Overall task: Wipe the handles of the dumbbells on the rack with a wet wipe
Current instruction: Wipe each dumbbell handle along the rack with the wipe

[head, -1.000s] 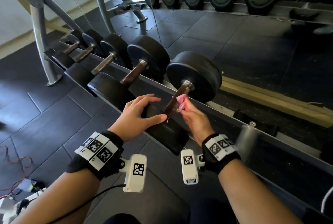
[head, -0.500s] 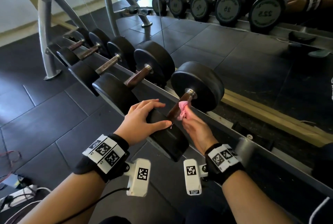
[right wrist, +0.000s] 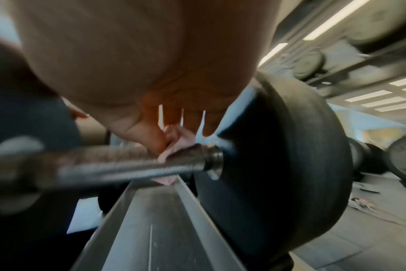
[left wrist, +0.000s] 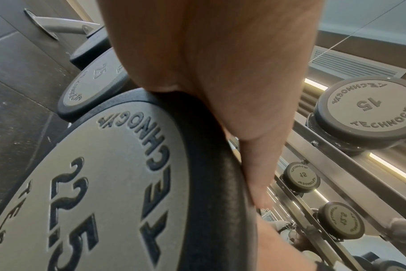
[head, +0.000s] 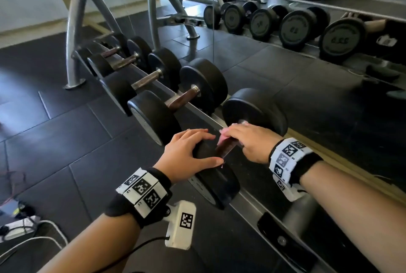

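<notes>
The nearest black dumbbell (head: 219,185) lies on the steel rack (head: 259,204), marked 22.5 on its near head (left wrist: 104,183). My left hand (head: 191,149) grips that near head from above, thumb (left wrist: 255,165) along the rim. My right hand (head: 246,141) lies palm down over the brown knurled handle (head: 226,149) and holds a pink wet wipe (head: 224,138) against it. In the right wrist view the wipe (right wrist: 174,144) is wrapped on the handle (right wrist: 104,163) close to the far head (right wrist: 278,155). Several more dumbbells (head: 191,95) line the rack to the left.
A mirror (head: 307,75) runs right behind the rack and reflects dumbbells and the dark floor tiles. A grey rack leg (head: 72,53) stands at the left. Cables and a power strip (head: 19,231) lie on the floor at lower left.
My right hand has turned from beside the handle to palm down on top of it, still with the wipe. The left hand has stayed on the near head. The head view has shifted.
</notes>
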`<state>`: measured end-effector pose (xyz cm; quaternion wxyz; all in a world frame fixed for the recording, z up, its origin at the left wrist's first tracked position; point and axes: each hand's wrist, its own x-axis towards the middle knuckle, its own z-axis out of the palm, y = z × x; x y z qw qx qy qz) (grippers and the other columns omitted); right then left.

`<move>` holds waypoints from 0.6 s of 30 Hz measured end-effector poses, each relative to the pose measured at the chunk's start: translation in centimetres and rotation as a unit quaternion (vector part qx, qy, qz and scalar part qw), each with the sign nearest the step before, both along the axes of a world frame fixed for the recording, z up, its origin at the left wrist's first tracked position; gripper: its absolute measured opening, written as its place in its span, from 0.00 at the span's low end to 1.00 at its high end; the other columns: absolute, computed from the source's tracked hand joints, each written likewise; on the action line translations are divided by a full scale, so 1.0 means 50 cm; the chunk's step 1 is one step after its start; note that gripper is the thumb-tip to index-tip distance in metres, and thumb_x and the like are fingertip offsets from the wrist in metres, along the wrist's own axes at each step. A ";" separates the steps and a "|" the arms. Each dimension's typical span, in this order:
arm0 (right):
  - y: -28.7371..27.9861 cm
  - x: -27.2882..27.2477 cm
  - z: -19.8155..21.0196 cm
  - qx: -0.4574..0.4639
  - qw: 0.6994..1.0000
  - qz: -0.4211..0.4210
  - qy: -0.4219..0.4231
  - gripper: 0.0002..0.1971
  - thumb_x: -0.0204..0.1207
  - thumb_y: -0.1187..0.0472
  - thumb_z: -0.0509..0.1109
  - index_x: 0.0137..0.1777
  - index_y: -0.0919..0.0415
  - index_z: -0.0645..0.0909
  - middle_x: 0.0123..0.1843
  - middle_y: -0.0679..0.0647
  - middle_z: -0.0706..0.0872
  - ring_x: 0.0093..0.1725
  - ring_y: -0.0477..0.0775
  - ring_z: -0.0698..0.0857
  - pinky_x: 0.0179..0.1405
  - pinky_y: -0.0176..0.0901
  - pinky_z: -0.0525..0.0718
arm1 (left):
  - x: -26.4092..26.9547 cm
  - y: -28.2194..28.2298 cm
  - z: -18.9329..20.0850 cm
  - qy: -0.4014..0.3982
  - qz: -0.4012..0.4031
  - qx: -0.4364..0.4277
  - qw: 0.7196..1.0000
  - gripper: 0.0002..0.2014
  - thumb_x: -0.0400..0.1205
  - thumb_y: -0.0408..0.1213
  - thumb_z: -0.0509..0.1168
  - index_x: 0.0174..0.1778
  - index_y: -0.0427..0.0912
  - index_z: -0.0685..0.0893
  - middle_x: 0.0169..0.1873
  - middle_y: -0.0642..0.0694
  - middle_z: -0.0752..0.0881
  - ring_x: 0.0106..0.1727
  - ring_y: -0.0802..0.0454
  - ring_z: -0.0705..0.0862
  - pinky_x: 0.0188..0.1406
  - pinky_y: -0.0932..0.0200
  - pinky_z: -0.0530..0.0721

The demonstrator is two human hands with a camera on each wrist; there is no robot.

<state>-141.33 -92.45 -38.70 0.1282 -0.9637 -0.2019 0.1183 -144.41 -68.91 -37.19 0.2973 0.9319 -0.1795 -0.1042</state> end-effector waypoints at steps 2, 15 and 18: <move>0.009 -0.003 -0.015 -0.021 0.999 0.038 -0.029 0.40 0.72 0.75 0.65 0.78 0.38 0.67 0.81 0.38 0.66 0.84 0.50 0.60 0.83 0.45 0.49 | 0.001 0.001 0.001 0.001 -0.001 -0.004 1.000 0.31 0.73 0.65 0.70 0.72 0.70 0.72 0.78 0.65 0.67 0.82 0.51 0.55 0.82 0.35 0.59; 0.010 -0.001 -0.010 -0.007 0.998 0.054 -0.018 0.40 0.73 0.76 0.66 0.78 0.38 0.68 0.80 0.40 0.71 0.85 0.53 0.61 0.81 0.45 0.50 | -0.005 -0.001 0.014 0.032 0.023 -0.014 0.999 0.40 0.71 0.63 0.73 0.79 0.65 0.67 0.78 0.63 0.68 0.81 0.51 0.58 0.82 0.39 0.62; 0.021 -0.006 -0.003 0.004 0.995 0.094 0.023 0.39 0.77 0.76 0.63 0.80 0.36 0.66 0.78 0.38 0.73 0.87 0.50 0.57 0.87 0.54 0.49 | -0.005 -0.001 0.012 0.031 0.022 -0.016 0.999 0.40 0.71 0.63 0.74 0.79 0.65 0.67 0.78 0.63 0.67 0.82 0.52 0.57 0.82 0.39 0.61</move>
